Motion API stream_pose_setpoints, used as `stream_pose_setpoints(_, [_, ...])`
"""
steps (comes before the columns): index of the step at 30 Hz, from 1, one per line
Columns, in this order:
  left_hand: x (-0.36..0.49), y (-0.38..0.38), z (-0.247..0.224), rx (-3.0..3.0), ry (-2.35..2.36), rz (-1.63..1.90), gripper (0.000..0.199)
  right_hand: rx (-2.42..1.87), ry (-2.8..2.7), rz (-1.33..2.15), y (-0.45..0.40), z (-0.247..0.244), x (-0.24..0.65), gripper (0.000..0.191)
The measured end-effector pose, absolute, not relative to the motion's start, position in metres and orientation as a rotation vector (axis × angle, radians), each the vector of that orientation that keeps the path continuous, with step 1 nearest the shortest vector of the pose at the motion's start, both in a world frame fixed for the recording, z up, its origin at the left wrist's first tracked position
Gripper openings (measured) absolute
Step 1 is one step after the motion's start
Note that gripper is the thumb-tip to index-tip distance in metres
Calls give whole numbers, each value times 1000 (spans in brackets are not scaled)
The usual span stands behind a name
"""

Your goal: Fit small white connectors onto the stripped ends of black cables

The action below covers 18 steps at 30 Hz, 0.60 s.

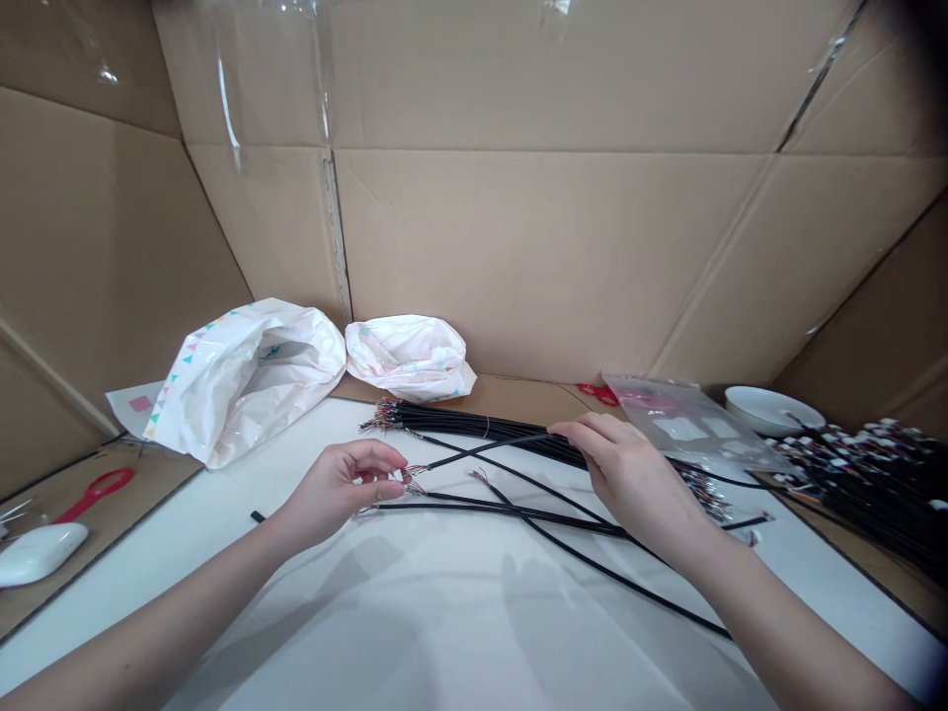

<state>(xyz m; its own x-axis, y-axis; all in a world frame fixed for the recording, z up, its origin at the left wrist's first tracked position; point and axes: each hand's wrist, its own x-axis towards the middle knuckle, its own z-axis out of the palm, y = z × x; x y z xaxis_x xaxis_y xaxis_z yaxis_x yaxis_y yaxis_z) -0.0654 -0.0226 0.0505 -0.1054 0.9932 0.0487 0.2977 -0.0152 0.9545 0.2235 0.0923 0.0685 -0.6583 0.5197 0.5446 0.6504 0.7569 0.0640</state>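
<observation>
My left hand (348,489) is closed in a pinch on a small white connector (398,475) at the wired end of a black cable (485,449). Thin coloured wires fan out between the connector and the black sleeve. Farther along the same cable, my right hand (622,464) pinches it between thumb and fingers, so that it slants up to the right above the white table. Below it lie several loose black cables (489,510) with frayed wire ends. Behind, a tied bundle of black cables (444,418) runs under my right hand, which hides part of it.
Two white plastic bags (296,395) (407,357) stand against the cardboard wall (518,247). To the right are a clear bag (688,425), a white bowl (762,407) and a heap of connector-ended cables (874,484). Far left lie a red-handled tool (96,494) and a white case (44,553).
</observation>
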Motion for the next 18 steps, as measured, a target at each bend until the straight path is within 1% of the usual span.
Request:
stream_pose_setpoints(12, [-68,-23,50,1226,1221,1196,20,-762,-2353,-405,88,75,225,34])
stream_pose_setpoints(18, [-70,-24,47,1152,1095,1206,22,-656,-2252,-490,81,82,226,33])
